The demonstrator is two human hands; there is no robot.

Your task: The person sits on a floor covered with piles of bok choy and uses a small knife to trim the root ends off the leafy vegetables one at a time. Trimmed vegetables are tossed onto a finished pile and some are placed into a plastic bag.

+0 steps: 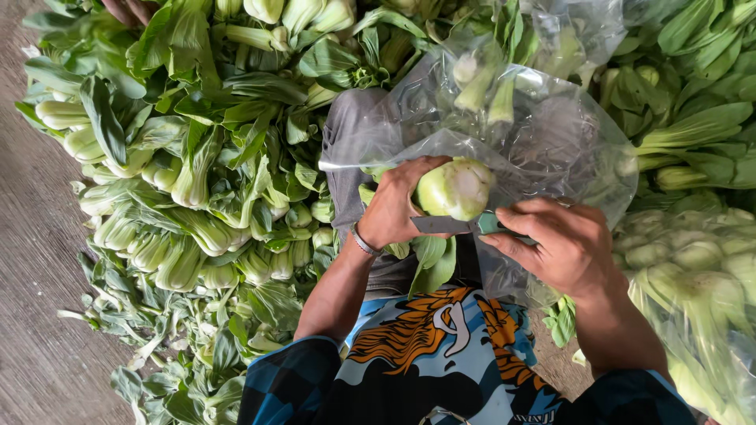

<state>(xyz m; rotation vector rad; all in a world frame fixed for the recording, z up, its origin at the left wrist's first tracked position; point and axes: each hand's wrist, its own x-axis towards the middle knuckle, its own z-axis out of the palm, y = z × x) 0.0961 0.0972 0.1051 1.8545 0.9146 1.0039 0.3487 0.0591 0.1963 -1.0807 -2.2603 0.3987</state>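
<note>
Over the lap, bok choy (455,187) gripped by left hand (391,206) — right hand (561,245) clamping knife (457,224) just beneath.

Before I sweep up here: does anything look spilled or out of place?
Yes. Loose trimmed leaves lie scattered on the ground beside the stacked bok choy pile, at lower left. Otherwise nothing stands out.
</note>
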